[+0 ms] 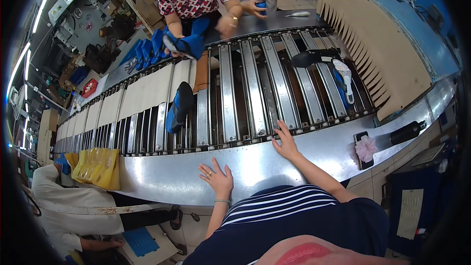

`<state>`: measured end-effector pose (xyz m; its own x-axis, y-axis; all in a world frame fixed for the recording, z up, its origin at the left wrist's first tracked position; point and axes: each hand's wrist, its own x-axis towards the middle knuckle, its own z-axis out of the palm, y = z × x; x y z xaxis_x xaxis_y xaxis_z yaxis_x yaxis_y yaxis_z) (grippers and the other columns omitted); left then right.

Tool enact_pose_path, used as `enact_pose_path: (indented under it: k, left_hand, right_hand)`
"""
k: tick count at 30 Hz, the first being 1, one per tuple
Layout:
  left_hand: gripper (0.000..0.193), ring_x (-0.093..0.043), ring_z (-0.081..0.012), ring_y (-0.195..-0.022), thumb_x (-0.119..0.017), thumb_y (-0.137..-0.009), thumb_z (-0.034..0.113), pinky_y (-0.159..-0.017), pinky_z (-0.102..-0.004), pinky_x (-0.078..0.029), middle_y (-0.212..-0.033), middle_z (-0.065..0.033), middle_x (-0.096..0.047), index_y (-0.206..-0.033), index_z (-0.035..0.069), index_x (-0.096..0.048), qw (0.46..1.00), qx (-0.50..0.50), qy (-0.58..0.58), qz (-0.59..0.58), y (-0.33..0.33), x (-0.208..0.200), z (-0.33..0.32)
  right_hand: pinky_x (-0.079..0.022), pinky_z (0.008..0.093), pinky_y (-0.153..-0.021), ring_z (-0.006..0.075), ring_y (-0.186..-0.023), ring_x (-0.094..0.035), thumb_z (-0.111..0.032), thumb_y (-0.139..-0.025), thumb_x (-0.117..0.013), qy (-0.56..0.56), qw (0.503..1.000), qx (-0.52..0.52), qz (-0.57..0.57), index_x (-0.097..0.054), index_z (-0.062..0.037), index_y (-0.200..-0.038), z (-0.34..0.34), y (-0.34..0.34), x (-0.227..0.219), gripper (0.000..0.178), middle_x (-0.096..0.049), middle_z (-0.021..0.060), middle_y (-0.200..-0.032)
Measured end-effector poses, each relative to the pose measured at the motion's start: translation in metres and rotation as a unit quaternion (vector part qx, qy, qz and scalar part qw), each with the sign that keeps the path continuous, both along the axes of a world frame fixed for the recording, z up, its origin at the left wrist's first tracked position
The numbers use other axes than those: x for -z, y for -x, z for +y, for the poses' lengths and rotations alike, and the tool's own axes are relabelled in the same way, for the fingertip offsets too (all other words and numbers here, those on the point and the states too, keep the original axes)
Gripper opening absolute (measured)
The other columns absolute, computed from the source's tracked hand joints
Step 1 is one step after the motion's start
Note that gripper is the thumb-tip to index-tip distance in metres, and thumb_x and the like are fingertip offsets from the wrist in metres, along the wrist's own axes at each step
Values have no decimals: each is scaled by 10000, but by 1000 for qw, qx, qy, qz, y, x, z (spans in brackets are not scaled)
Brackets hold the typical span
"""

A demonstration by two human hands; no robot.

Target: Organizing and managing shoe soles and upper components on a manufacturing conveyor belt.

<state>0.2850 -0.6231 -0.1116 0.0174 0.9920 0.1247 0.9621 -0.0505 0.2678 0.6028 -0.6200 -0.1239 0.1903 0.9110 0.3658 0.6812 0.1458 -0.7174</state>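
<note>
My left hand (pixel 218 178), with a ring on one finger, rests with spread fingers against the shiny metal ledge (pixel 162 172) of a slatted conveyor (pixel 250 93). Farther right, my right hand (pixel 286 142) lies open at the ledge's inner edge, fingers reaching toward the slats. Neither holds anything. A blue and black shoe (pixel 179 108) lies on the slats ahead and left of my hands. To the far right on the slats are a black shoe sole (pixel 306 59) and a blue shoe piece with a white sole (pixel 344 81).
Across the conveyor, a person in a patterned shirt holds a blue shoe (pixel 189 45); another grips a dark bottle (pixel 258 4). A fringed hood (pixel 373 34) covers the right end. Yellow shoe forms (pixel 98 167) stand left; a phone (pixel 363 151) and black bottle (pixel 406 133) lie right.
</note>
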Motion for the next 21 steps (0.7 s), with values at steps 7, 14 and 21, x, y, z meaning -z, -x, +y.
enact_pose_path:
  k: [7,14,21]
  left_hand:
    - [701,-3,-578,-1472,-508,-965,409,-1142,-703,0,-1535,-454,-131,-1537,45,-331,1000,-1,0,-2,-2,-2,0]
    - [702,-14,-577,-1472,-519,-960,410,-1140,-706,-5,-1532,-455,-140,-1534,47,-340,1000,-2,-4,-3,-3,0,-1]
    - [705,-24,-579,-1470,-524,-958,414,-1138,-709,-9,-1530,-456,-145,-1533,48,-346,1000,1,-13,4,-3,5,0]
  right_hand:
    - [-332,425,-1172,360,-1488,-293,-103,-864,-692,-11,1000,4,-3,-620,45,-1194,0,-1,2,369,-374,190,-1563]
    - [-329,423,-1174,360,-1490,-289,-104,-858,-696,-6,1000,3,-5,-623,41,-1180,0,-3,1,361,-379,186,-1560]
    - [-329,424,-1174,360,-1491,-287,-101,-856,-696,-2,1000,6,-8,-624,37,-1168,0,-4,2,349,-392,187,-1549]
